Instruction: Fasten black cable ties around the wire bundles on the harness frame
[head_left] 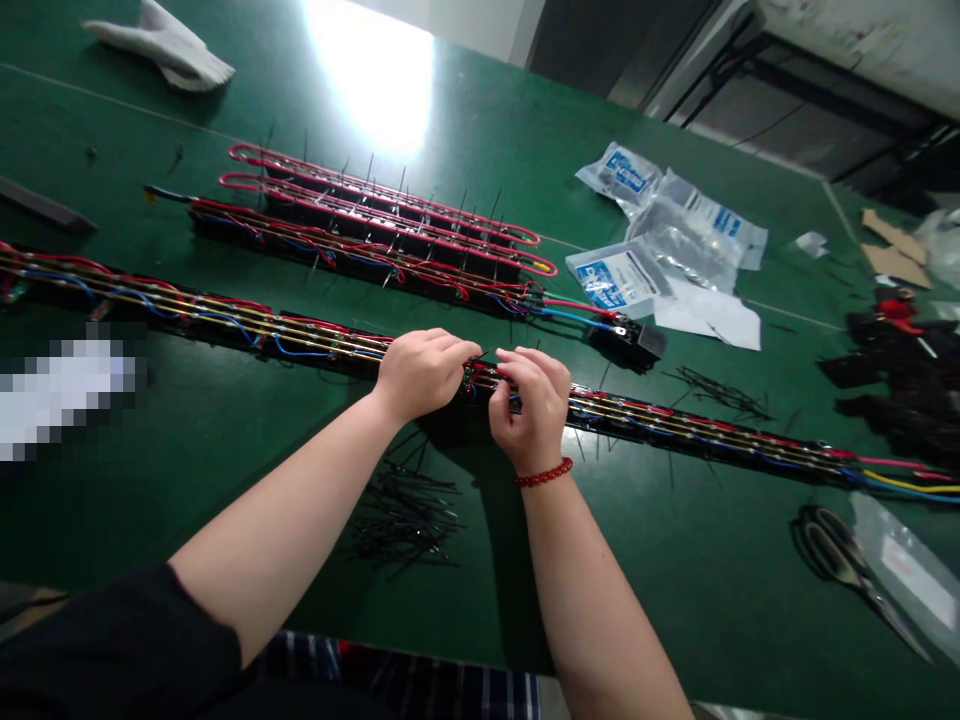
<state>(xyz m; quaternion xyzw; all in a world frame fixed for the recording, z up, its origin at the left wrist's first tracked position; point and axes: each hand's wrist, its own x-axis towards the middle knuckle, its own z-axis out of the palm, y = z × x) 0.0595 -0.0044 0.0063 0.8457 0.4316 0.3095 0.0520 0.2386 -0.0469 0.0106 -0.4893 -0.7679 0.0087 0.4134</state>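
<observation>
A long black strip with red, yellow and blue wires along it crosses the table from left to right. My left hand is closed over its middle, thumb and forefinger pinching a thin black cable tie. Just right of it, my right hand, with a red bead bracelet at the wrist, has curled fingers closed at the same tie. The fingers partly hide the tie and the wires beneath. Loose black cable ties lie in a pile on the near side, below my hands.
Behind lies a shorter wired assembly with red loops and upright tie ends. Plastic packets, more ties and dark parts are on the right. Scissors lie near right. A white glove rests on the green table far left.
</observation>
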